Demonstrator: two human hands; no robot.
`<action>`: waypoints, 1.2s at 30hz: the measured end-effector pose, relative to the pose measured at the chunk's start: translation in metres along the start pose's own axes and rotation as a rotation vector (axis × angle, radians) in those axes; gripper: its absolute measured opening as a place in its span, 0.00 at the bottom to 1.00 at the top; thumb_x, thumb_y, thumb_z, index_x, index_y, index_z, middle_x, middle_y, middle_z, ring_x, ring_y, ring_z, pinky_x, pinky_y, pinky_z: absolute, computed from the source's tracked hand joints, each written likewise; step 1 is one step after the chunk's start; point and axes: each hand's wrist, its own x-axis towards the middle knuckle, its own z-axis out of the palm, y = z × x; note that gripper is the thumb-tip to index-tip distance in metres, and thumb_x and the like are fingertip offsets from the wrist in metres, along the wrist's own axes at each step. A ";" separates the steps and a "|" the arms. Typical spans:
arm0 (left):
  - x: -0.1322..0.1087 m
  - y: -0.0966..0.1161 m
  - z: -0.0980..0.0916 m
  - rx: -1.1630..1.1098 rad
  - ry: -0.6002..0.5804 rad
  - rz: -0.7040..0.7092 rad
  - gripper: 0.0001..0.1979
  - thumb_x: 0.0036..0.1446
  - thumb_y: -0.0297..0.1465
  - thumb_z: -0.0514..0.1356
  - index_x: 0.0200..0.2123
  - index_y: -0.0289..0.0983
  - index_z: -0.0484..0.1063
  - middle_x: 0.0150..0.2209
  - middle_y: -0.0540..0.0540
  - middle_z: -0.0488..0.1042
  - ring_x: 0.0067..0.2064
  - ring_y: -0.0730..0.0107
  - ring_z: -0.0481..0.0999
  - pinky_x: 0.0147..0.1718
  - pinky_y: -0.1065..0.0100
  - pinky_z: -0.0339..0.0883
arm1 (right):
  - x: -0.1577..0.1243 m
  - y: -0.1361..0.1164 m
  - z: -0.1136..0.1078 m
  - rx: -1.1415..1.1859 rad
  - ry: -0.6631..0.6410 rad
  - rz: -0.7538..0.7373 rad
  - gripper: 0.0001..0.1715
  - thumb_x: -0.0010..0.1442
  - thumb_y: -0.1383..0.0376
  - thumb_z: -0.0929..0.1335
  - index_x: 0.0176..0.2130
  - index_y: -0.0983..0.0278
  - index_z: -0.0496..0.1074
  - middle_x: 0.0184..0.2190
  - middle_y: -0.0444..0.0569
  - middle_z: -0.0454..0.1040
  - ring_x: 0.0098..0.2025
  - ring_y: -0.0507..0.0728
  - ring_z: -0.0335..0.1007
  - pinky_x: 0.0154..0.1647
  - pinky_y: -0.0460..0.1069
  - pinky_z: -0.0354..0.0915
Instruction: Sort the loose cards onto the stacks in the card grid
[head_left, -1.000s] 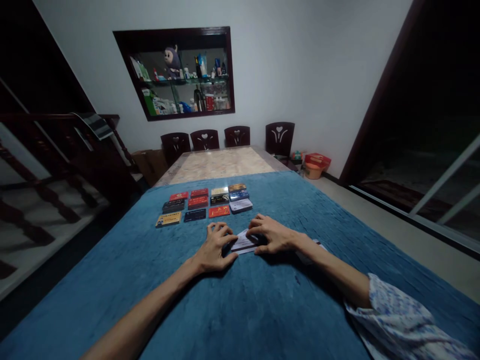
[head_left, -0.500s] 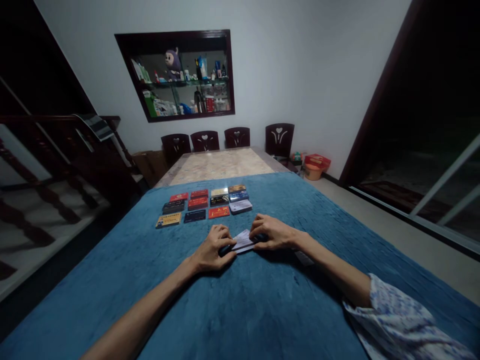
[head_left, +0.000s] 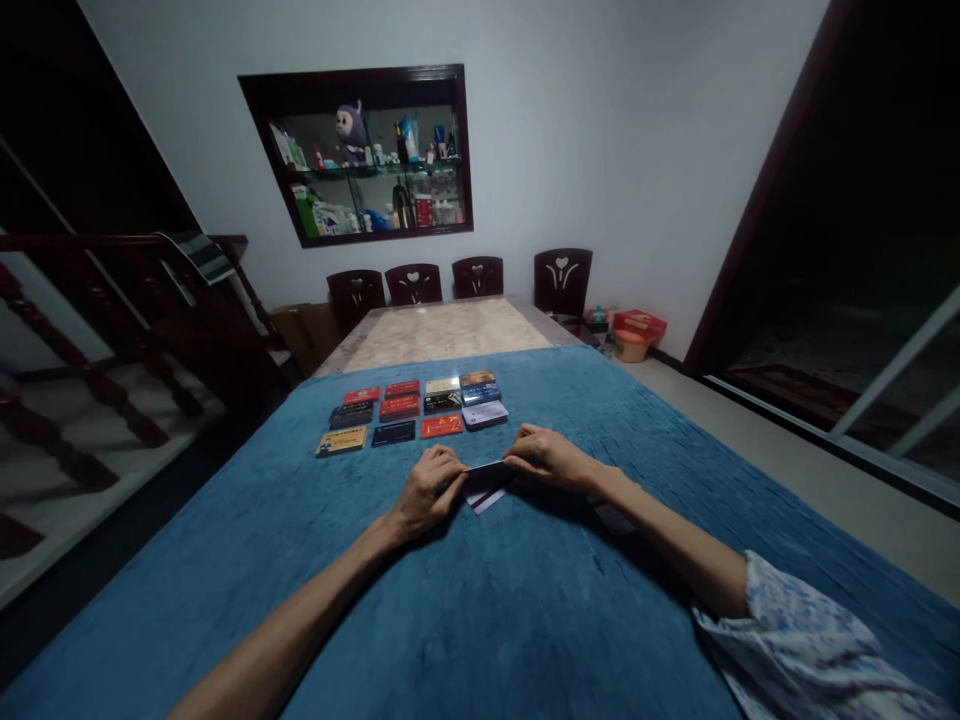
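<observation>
My left hand [head_left: 429,492] and my right hand [head_left: 553,460] pinch the two ends of a card [head_left: 486,466]. It is tipped up, so mostly its thin pale edge shows. Just below it a white card with a dark stripe [head_left: 481,498] lies askew on the blue cloth, partly hidden by the hands. Beyond my hands, stacks of cards stand in rows: a yellow one [head_left: 341,441], a dark one [head_left: 394,432], an orange-red one [head_left: 441,426] and a white one [head_left: 485,414] are nearest. Another pale card [head_left: 613,516] shows partly beside my right forearm.
The blue cloth [head_left: 360,580] covers the near part of the table, and the bare marble-like top [head_left: 450,330] shows at the far end. Dark chairs [head_left: 562,282] stand around that end. A wooden railing [head_left: 82,370] is on the left, an orange bucket [head_left: 630,345] on the floor at right.
The card between my hands has been lifted and tilted up on edge, uncovering the striped white card below. Both hands have risen slightly. The view has shifted a little.
</observation>
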 end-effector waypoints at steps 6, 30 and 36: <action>0.000 -0.006 0.010 0.024 0.082 -0.036 0.12 0.61 0.24 0.55 0.47 0.36 0.73 0.37 0.44 0.74 0.42 0.65 0.72 0.43 0.63 0.71 | 0.000 0.007 0.017 -0.111 0.122 0.070 0.17 0.70 0.62 0.61 0.43 0.63 0.78 0.32 0.51 0.74 0.38 0.55 0.69 0.39 0.47 0.64; 0.005 0.000 0.014 0.190 -0.031 -0.176 0.19 0.55 0.22 0.55 0.51 0.36 0.65 0.44 0.41 0.74 0.47 0.58 0.71 0.48 0.56 0.65 | 0.003 -0.017 0.021 -0.285 -0.033 0.238 0.32 0.61 0.70 0.67 0.63 0.64 0.61 0.47 0.54 0.76 0.48 0.60 0.65 0.47 0.52 0.58; 0.008 0.000 0.014 0.177 -0.008 -0.224 0.21 0.55 0.22 0.56 0.53 0.38 0.64 0.46 0.42 0.74 0.47 0.59 0.72 0.51 0.55 0.63 | 0.006 -0.024 0.017 -0.374 -0.024 0.257 0.36 0.59 0.69 0.68 0.65 0.65 0.60 0.50 0.57 0.73 0.52 0.63 0.63 0.48 0.53 0.58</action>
